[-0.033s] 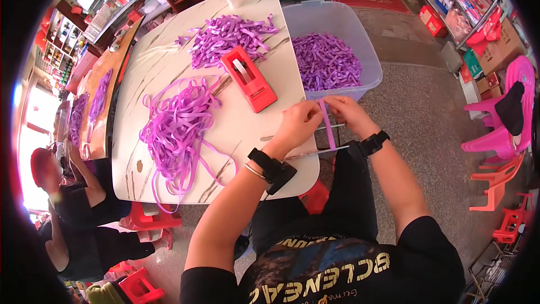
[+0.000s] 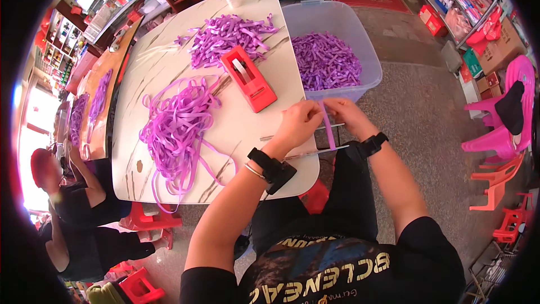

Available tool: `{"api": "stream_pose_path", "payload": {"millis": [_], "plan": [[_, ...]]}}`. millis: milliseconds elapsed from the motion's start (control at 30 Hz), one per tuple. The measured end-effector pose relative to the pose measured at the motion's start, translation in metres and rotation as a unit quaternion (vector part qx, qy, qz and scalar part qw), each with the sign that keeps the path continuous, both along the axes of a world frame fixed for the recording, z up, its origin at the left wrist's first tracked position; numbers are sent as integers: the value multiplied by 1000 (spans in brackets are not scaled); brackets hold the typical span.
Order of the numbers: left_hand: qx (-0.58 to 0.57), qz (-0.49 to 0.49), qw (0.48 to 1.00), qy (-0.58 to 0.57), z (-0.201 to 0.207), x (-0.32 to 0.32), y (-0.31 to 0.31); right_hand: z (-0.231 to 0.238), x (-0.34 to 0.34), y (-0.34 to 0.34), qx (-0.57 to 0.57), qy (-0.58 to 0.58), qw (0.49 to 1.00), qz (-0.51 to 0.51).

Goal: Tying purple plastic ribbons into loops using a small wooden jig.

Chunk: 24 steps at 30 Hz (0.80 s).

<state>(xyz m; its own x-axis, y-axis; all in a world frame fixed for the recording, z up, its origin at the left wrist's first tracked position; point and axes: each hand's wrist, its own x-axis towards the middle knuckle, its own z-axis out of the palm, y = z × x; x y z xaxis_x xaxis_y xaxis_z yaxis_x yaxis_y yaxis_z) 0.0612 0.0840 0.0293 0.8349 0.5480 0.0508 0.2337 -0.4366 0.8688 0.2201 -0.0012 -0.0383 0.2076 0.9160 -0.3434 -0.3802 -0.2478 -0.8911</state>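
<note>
My left hand (image 2: 301, 124) and my right hand (image 2: 350, 114) meet at the table's near right edge, both pinching one purple ribbon strip (image 2: 328, 135). The strip hangs down across two thin metal rods (image 2: 315, 153) that stick out from the table edge. A red tape dispenser (image 2: 250, 79) lies on the white marbled table (image 2: 163, 67) just beyond my left hand. A tangled heap of long purple ribbon (image 2: 177, 126) lies to the left. A pile of short cut purple pieces (image 2: 225, 36) sits further back.
A clear plastic bin (image 2: 368, 56) holding purple ribbon pieces stands beyond my hands, against the table's right side. Another person in black with a red cap (image 2: 73, 202) sits at lower left. Pink and red plastic chairs (image 2: 500, 135) stand on the right, and shelves line the far walls.
</note>
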Motion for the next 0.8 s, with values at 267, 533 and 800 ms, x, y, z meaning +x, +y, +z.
{"api": "stream_pose_path", "payload": {"millis": [267,533,800], "plan": [[109,-31,994,1,-10,0,4,-1,-51,-41,-6,20,999,-29],[171,-78,977,103,-1,4,3,2,-100,-87,9,-7,988,-152],[172,-88,978,81,-10,4,7,4,-114,-89,69,37,969,-233]]}}
